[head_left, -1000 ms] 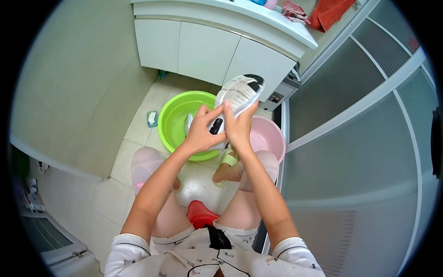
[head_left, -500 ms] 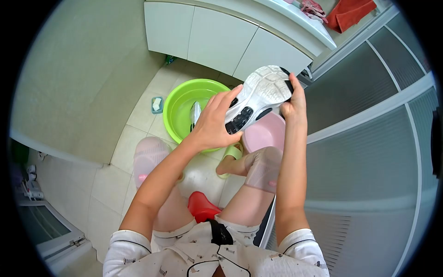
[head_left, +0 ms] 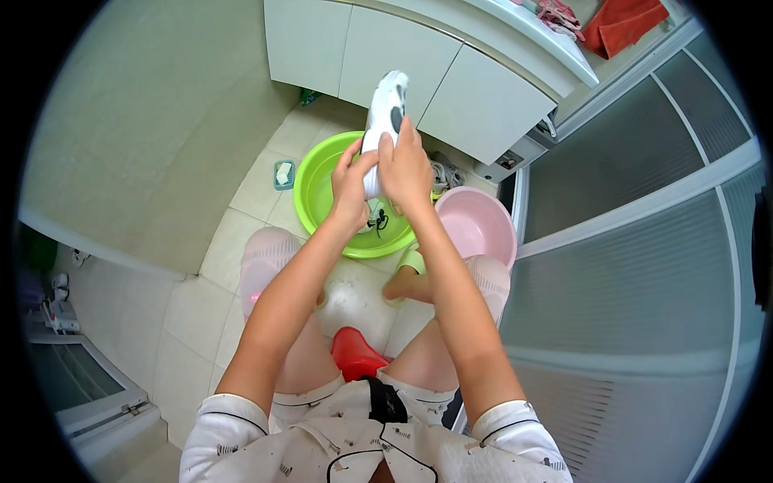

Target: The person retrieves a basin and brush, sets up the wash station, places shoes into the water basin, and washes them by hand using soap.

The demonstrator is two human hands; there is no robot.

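Both hands hold a white sneaker (head_left: pixel 383 117) with black patches, raised over a green basin (head_left: pixel 312 213). It stands on edge, with its narrow side toward me and one end pointing at the cabinets. My left hand (head_left: pixel 350 187) is closed around the lower left of the sneaker. On the other side, my right hand (head_left: pixel 407 167) grips it with the fingers pointing up. Below my hands, a whitish item with dark cords (head_left: pixel 378 219) shows in the basin, partly covered.
A pink basin (head_left: pixel 477 219) stands to the right, with grey shoes (head_left: pixel 445 173) behind it. On the left floor lies a blue soap dish (head_left: pixel 283 175) with pale soap. White cabinets (head_left: pixel 398 60) line the back; a glass partition (head_left: pixel 628 298) bounds the right. A red stool (head_left: pixel 354 354) is beneath me.
The sneaker has turned from showing its sole to standing on edge, and moved left. My right hand came left with it, closer to my left hand. The view shifted slightly.
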